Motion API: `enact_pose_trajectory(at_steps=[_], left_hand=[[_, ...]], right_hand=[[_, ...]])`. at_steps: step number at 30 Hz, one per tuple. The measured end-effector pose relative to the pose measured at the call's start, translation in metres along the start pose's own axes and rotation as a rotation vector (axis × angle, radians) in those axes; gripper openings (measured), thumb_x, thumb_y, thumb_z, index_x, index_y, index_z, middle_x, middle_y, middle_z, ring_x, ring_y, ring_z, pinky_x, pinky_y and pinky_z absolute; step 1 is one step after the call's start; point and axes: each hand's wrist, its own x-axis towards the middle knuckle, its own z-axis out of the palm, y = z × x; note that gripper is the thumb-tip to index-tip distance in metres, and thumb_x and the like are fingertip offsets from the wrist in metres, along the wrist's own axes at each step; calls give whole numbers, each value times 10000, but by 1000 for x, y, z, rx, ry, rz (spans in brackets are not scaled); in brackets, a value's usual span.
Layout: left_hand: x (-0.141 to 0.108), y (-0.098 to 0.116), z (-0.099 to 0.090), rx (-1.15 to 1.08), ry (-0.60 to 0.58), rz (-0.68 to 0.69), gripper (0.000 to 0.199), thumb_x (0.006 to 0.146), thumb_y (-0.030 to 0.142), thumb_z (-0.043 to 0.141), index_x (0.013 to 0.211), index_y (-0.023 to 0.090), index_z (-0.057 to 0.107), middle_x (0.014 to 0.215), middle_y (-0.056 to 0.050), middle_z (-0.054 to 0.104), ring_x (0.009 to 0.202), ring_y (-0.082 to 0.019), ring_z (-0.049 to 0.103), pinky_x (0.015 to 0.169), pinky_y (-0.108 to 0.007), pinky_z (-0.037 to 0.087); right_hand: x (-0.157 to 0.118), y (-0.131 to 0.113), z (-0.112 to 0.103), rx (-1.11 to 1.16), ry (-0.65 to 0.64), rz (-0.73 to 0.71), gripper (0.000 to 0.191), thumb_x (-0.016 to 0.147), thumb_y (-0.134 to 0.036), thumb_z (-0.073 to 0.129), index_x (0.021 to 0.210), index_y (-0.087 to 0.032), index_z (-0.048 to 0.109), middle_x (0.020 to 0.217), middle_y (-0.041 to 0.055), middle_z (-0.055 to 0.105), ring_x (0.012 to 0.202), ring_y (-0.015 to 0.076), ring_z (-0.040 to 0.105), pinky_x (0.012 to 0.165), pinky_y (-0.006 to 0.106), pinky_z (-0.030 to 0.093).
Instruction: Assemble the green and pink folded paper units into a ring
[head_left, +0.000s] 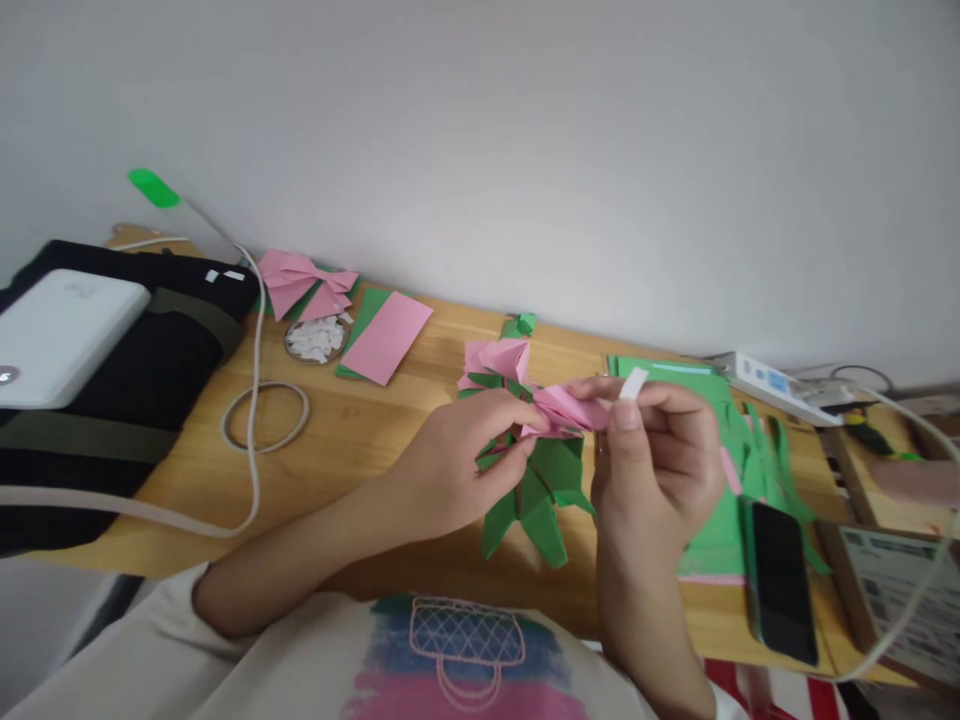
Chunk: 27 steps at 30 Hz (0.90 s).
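Observation:
My left hand (469, 455) pinches a folded pink paper piece (566, 410) between thumb and fingers. In front of me, partly behind that hand, is a folded paper flower with pink petals (502, 360) and pointed green leaves (540, 510). My right hand (656, 460) is closed, with a small white strip (634, 382) between thumb and index finger. Its fingers are beside the far end of the pink piece; whether they touch it is hard to tell.
At the left are pink folded pieces (307, 280), a dish of white scraps (317, 340), pink and green sheets (388, 335), a ring (266, 415) and a white cable (255, 450). On the right lie green paper (705, 540), a phone (780, 580) and a power strip (780, 388).

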Motion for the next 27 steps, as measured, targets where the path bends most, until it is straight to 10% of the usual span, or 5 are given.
enact_pose_trajectory(at_steps=[13, 27], left_hand=[[5, 7, -7, -125, 34, -81, 225, 830, 39, 501, 817, 166, 686, 780, -11, 698, 693, -111, 632, 649, -226, 492], [9, 10, -37, 82, -338, 8, 176, 903, 117, 558, 934, 175, 721, 877, 7, 758, 791, -114, 685, 693, -199, 488]], right_hand=[[9, 8, -4, 132, -30, 100, 56, 889, -174, 620, 908, -227, 612, 872, -10, 722, 869, 146, 702, 762, 280, 551], [2, 3, -3, 191, -139, 231, 48, 897, -181, 599, 885, -227, 588, 847, -18, 730, 823, 117, 697, 699, 242, 549]])
